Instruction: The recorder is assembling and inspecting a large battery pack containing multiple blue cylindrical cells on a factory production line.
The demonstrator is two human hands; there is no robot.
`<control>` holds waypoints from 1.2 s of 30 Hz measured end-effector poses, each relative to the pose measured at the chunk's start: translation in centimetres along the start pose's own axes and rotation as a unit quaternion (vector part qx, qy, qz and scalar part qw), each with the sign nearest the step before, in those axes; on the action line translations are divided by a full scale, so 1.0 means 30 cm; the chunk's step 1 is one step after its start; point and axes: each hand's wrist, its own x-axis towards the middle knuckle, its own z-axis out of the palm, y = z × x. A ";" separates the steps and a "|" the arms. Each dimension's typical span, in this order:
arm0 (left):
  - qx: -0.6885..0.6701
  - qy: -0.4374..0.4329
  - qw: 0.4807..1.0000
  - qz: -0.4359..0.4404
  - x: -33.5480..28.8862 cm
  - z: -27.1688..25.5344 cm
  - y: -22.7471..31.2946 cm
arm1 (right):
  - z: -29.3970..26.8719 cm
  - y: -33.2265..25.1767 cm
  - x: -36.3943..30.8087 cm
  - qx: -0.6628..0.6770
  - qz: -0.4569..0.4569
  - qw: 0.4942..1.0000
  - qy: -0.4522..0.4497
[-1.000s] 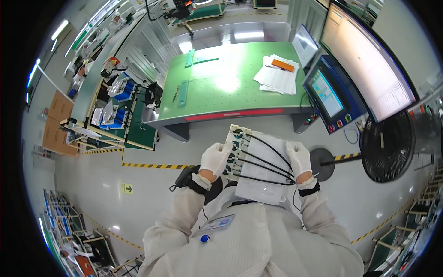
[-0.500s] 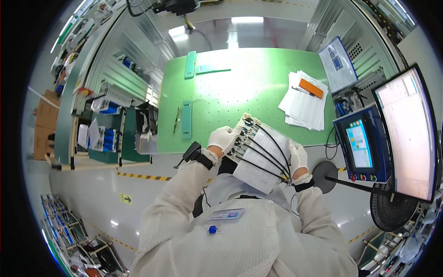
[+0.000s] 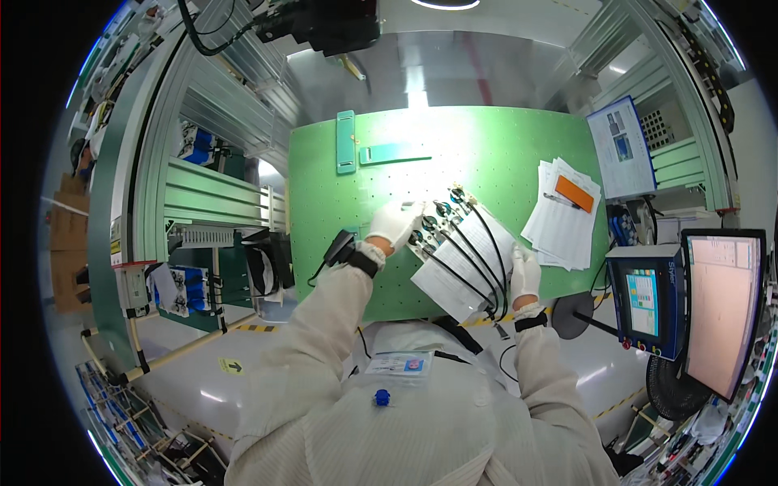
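Note:
My left hand (image 3: 395, 223), in a white glove, is closed on the far left end of a flat white assembly with round black fittings (image 3: 442, 209). Several black cables (image 3: 478, 261) run from those fittings toward its near right end, over a printed white sheet (image 3: 454, 279). My right hand (image 3: 525, 273), also gloved, grips the right edge beside the gathered cable ends. The assembly is tilted slantwise over the near part of the green perforated table (image 3: 365, 296). The fingertips of both hands are partly hidden.
Two green blocks, one upright (image 3: 346, 142) and one lying crosswise (image 3: 395, 154), sit at the far left of the table. At right lie loose papers (image 3: 559, 235) with an orange card (image 3: 574, 193) and a pen. Beyond stand a touch-panel box (image 3: 644, 300) and a monitor (image 3: 724, 316).
Both hands have carried the assembly forward, from across the table's near edge to over the tabletop. My left forearm now covers the left green block. The head view has tilted.

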 end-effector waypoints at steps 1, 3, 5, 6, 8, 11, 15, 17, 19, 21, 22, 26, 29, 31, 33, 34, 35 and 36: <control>-0.034 0.034 0.998 -0.028 -0.005 -0.008 -0.039 | -0.008 0.032 0.015 -0.009 -0.031 0.999 0.001; -0.079 0.064 0.989 -0.111 -0.067 -0.104 -0.076 | -0.059 0.080 0.024 -0.030 -0.046 0.999 -0.001; 0.059 0.219 0.965 -0.129 -0.166 -0.129 -0.295 | -0.106 0.058 0.024 -0.007 0.026 0.999 -0.024; 0.138 0.233 0.951 -0.146 -0.217 -0.133 -0.383 | -0.126 0.064 0.018 0.007 -0.002 1.000 0.016; 0.194 0.228 0.929 -0.218 -0.321 -0.097 -0.538 | -0.172 0.050 0.023 0.022 0.019 1.000 0.009; 0.189 0.172 0.927 -0.275 -0.365 -0.024 -0.593 | -0.241 0.065 0.048 0.022 0.042 0.999 0.003; 0.150 0.258 0.919 -0.258 -0.329 0.063 -0.652 | -0.270 -0.026 0.058 0.023 -0.006 1.000 -0.009; 0.149 0.280 0.919 -0.235 -0.295 0.087 -0.643 | -0.288 -0.082 0.032 0.047 -0.024 0.999 -0.002; 0.113 0.275 0.920 -0.256 -0.268 0.085 -0.661 | -0.305 -0.125 -0.004 0.059 -0.058 0.996 -0.017; 0.092 0.292 0.922 -0.237 -0.289 0.053 -0.767 | -0.325 -0.133 -0.038 0.058 -0.069 0.995 -0.040; -0.009 0.314 0.909 -0.275 -0.352 0.006 -0.884 | -0.315 -0.140 -0.057 0.056 -0.082 0.992 -0.081; -0.305 0.298 0.875 -0.228 -0.356 -0.019 -0.559 | -0.399 -0.095 -0.108 0.017 -0.057 0.995 -0.074; -0.280 0.217 0.928 -0.113 -0.520 -0.081 -0.111 | -0.393 -0.249 -0.214 0.152 0.042 0.964 -0.214; -0.227 0.163 0.959 0.056 -0.636 -0.074 0.107 | -0.364 -0.331 -0.250 0.234 0.070 0.908 -0.341; -0.123 0.152 0.955 0.221 -0.707 -0.048 0.279 | -0.340 -0.375 -0.274 0.318 0.103 0.857 -0.392; -0.050 0.146 0.942 0.297 -0.724 -0.041 0.340 | -0.342 -0.439 -0.296 0.245 0.059 0.879 -0.405; -0.048 0.141 0.942 0.300 -0.734 -0.026 0.390 | -0.357 -0.479 -0.308 0.169 0.014 0.895 -0.412; -0.070 0.131 0.936 0.319 -0.739 -0.010 0.432 | -0.373 -0.479 -0.305 0.140 -0.014 0.901 -0.409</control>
